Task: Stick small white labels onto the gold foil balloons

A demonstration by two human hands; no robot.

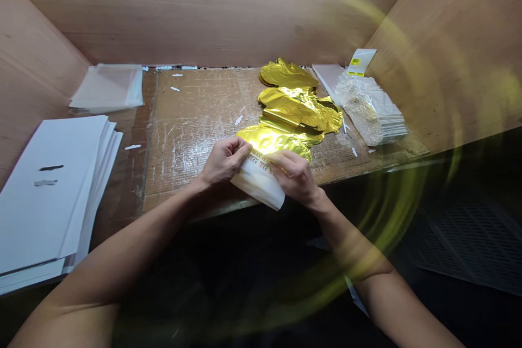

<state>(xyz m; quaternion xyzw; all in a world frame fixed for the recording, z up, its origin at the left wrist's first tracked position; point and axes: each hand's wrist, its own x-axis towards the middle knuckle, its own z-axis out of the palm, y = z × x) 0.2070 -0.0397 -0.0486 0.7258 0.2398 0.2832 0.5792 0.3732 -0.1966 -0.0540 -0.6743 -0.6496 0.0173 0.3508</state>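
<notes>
**Desk:** What do the hands have, at the near edge of the workbench (191, 141)?

**Photographer:** Both are closed on a white printed sleeve (258, 182). The left hand (225, 162) pinches its upper left edge between thumb and fingers, while the right hand (294, 175) curls over its upper right edge.

**Desk:** Where's the gold?

**Photographer:** A gold foil balloon (273, 138) lies on the bench just beyond the hands, its near end meeting the sleeve. More crumpled gold foil balloons (296, 103) run on toward the far wall in a rough line. I can't tell whether they're joined.

**Desk:** What's around them?

**Photographer:** To the left, near the bench edge, sits a tall stack of white sheets (49, 201). Farther left lies a flat pile of clear plastic bags (108, 87). To the right, a cellophane-wrapped bundle (369, 109) rests beside the balloons, with a yellow-and-white card (361, 61) standing at its far end. Small white scraps (238, 119) dot the scuffed surface.
</notes>
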